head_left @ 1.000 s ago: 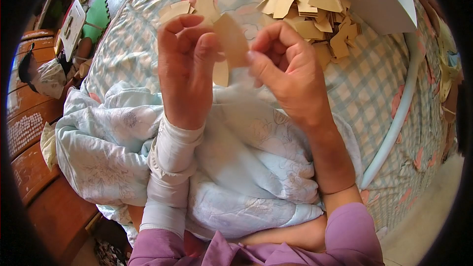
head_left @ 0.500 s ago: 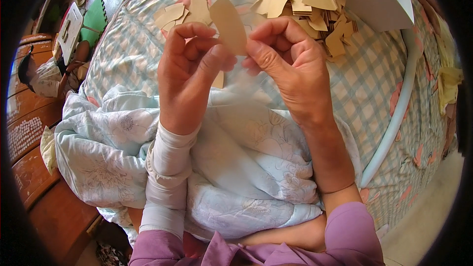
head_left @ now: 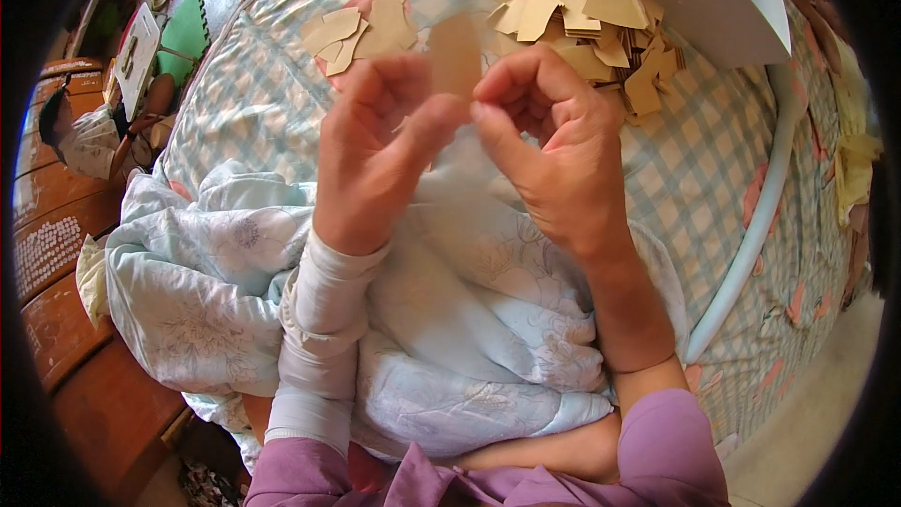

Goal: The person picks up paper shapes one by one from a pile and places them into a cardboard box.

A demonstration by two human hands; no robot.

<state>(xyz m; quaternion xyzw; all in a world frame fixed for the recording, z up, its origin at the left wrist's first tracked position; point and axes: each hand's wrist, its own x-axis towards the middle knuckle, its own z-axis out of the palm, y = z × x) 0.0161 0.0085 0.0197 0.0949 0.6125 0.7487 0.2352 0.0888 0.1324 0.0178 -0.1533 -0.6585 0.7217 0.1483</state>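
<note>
A thin tan cardboard piece (head_left: 456,54) stands upright between my hands, smeared by motion. My left hand (head_left: 380,155), in a white sleeve, is closed on its left side with the thumb near its lower end. The thumb and forefinger of my right hand (head_left: 561,136) pinch at its lower right edge; the exact contact is blurred. Beyond my left hand lies a small group of similar pieces (head_left: 387,26). A larger heap of tan cardboard pieces (head_left: 615,11) lies beyond my right hand.
A white box (head_left: 699,5) stands at the far right beside the heap. The checked bedcover (head_left: 699,160) lies under everything, and a pale floral cloth (head_left: 479,319) covers my lap. A light blue curved tube (head_left: 751,235) runs along the right. A person (head_left: 89,141) sits at the left.
The cardboard piece has shifted slightly right and away from me, between both hands. My left hand has moved a little to the right, closer to my right hand.
</note>
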